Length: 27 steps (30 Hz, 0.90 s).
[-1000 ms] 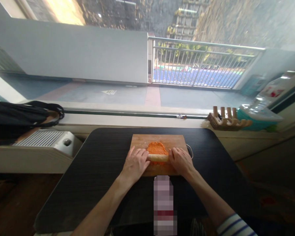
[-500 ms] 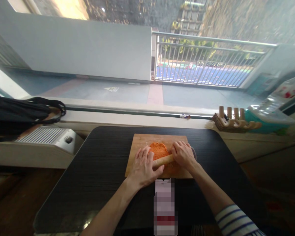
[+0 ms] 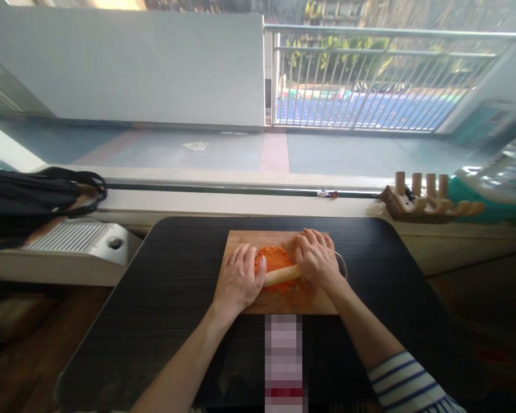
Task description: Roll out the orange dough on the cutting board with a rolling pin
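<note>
A wooden cutting board [image 3: 241, 238] lies on a black table [image 3: 172, 287]. On the board sits a flattened lump of orange dough [image 3: 274, 258]. A pale wooden rolling pin [image 3: 281, 275] lies across the dough, tilted up to the right. My left hand [image 3: 238, 279] presses flat on the pin's left end, fingers stretched forward. My right hand [image 3: 317, 260] lies palm down over the pin's right end, fingers extended toward the window.
A window with a sill runs behind the table. A wooden rack [image 3: 421, 201] and a teal container [image 3: 485, 201] stand on the sill at right. A white heater [image 3: 81, 244] and a black bag [image 3: 30, 198] are at left.
Both hands have rolled the pin forward over the dough, and the pin now tilts up to the right. The view has tipped downward.
</note>
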Available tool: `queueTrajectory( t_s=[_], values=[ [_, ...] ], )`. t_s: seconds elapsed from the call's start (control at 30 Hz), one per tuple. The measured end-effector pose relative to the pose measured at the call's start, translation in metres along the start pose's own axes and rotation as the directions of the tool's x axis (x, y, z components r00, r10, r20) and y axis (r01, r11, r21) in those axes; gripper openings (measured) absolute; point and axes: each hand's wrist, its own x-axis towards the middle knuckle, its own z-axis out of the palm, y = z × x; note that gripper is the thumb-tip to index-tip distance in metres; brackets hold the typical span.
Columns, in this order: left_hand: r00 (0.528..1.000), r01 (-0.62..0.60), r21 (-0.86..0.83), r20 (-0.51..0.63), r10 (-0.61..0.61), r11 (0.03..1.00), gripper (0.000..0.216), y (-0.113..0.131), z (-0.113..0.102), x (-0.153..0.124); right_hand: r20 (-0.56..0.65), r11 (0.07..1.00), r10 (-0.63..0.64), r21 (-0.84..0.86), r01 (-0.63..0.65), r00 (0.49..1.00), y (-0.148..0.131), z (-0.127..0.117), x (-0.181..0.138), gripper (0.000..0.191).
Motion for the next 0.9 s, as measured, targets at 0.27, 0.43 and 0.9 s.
queueTrajectory(
  t_s=[0.27,0.43,0.9],
  values=[
    [0.998,0.021,0.061,0.055,-0.024,0.998,0.044,-0.002,0.0,0.004,-0.025,0.999,0.009,0.045,-0.008,1.0,-0.003,-0.002,-0.012,0.033],
    [0.988,0.029,0.085,0.147,-0.041,0.996,0.051,-0.002,-0.002,0.005,-0.098,0.995,0.054,0.094,-0.045,0.994,-0.006,-0.001,-0.039,0.03],
    [0.983,-0.119,0.103,0.155,0.103,0.987,0.053,0.002,-0.004,-0.005,-0.125,0.981,0.189,0.064,-0.182,0.974,-0.023,0.0,-0.079,0.037]
  ],
)
